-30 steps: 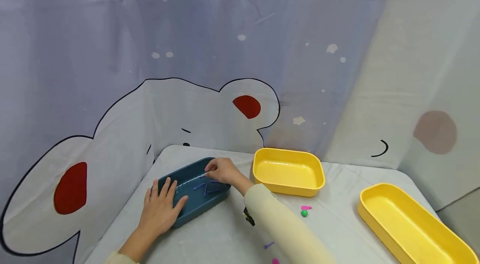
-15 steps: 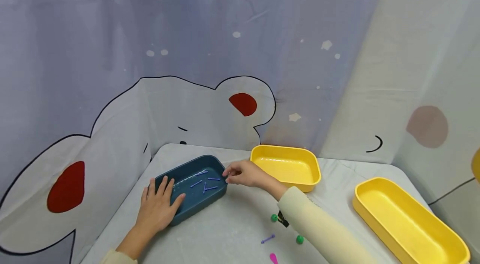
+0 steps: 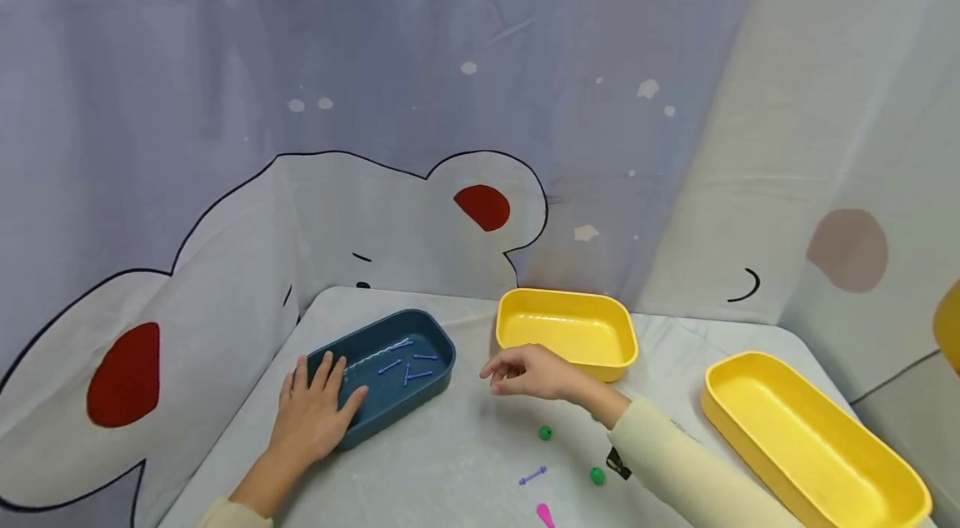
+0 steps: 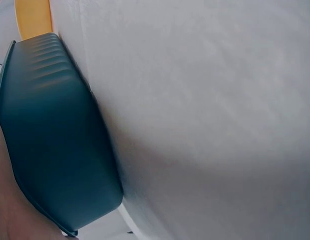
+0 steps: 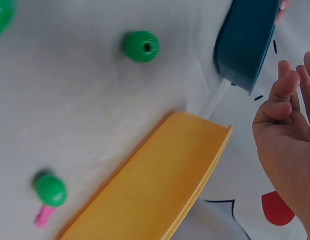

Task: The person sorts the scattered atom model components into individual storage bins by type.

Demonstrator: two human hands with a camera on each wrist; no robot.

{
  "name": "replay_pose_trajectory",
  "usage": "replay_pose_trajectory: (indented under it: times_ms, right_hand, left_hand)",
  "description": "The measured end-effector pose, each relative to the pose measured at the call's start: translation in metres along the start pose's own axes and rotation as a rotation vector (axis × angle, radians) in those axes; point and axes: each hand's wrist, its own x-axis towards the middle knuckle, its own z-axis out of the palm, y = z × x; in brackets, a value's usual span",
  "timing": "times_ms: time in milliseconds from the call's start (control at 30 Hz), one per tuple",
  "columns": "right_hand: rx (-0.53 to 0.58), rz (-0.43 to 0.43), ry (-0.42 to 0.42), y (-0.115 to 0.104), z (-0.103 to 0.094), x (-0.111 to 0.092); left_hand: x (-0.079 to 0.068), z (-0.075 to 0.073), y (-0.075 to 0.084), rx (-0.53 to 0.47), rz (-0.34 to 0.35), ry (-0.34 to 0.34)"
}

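My left hand rests over the near-left rim of a dark blue tray, fingers spread and fairly straight. Inside the tray lie several thin purple sticks with knobbed ends. To the right of it, my right hand hovers above the table with loosely bent fingers, nothing between them. Below that hand are a green bead, another green bead, a purple stick and a pink drop-shaped piece. The right wrist view shows a hole in one green bead.
Behind my right hand stands a yellow tray; a longer yellow tray is at the right. A green bead beside a pink piece lies near the yellow tray in the right wrist view. A printed curtain hangs behind the table.
My right hand has come out of the blue tray and moved right, past its rim, uncovering the purple sticks inside. My left hand has stayed on the tray.
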Motion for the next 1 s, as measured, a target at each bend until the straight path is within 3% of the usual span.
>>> replay_pose_trajectory:
  times_ms: [267, 700, 1000]
  right_hand:
    - [0.054, -0.006, -0.004, 0.015, -0.001, -0.027]
    - [0.122, -0.047, 0.015, 0.037, 0.016, -0.06]
    - [0.131, -0.029, -0.027, 0.053, 0.022, -0.078]
  left_hand:
    - [-0.001, -0.001, 0.001, -0.003, -0.004, -0.007]
    - [0.0, -0.001, 0.0, -0.002, -0.019, -0.031]
    - [0.002, 0.0, 0.0, -0.012, -0.018, -0.032]
